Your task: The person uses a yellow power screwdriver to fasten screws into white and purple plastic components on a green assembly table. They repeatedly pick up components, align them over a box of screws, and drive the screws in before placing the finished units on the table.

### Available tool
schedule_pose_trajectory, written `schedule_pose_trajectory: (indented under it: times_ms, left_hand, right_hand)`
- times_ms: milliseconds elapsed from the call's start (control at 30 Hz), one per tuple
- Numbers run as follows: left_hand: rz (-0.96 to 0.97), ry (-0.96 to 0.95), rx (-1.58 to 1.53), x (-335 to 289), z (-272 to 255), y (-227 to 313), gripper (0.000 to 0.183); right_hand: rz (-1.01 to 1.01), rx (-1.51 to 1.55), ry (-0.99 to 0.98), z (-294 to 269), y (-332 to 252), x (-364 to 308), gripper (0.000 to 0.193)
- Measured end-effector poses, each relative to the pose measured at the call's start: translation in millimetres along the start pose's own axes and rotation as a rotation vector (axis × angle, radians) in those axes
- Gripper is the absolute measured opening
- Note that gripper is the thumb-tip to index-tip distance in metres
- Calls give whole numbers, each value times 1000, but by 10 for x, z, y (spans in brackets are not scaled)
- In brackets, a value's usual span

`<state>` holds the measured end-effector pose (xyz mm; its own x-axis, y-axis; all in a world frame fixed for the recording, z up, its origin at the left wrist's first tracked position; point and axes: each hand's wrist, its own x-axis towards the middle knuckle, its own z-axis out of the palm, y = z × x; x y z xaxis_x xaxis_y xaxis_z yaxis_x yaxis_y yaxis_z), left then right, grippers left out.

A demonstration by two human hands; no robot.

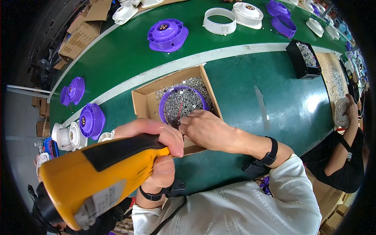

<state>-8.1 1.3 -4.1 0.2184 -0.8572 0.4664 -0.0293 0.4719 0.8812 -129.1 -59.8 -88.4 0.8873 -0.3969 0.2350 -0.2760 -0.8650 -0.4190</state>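
Observation:
My left hand grips the narrow end of a large yellow-and-black power tool, whose body extends toward the lower left. The tool's working tip does not show. Beside it, my right hand reaches into a round purple plastic container full of small metal screws. My right fingers are curled together, their tips among the screws, so what they pinch is hidden. The container sits in a shallow cardboard box, with more loose screws around it. A thin red strip lies on the screws.
Purple housings and a white ring stand along the green bench. A black bin of screws is at the far right. Purple and white parts stand left. At right, a co-worker's hand holds a white part.

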Motion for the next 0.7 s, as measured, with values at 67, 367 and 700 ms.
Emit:
schedule_pose_trajectory:
  times_ms: [67,367,700]
  left_hand:
    - [-9,-6,-10,-14,-4,-16,58]
    - [8,-49,-127,-3,-11,-5,45]
    - [196,126,40,-64,-286,253,57]
  right_hand:
    - [2,1,-11,-9,-6,3,13]
    - [-5,12,-13,5,-10,7,12]
    - [8,-17,-24,130,-40,36,15]
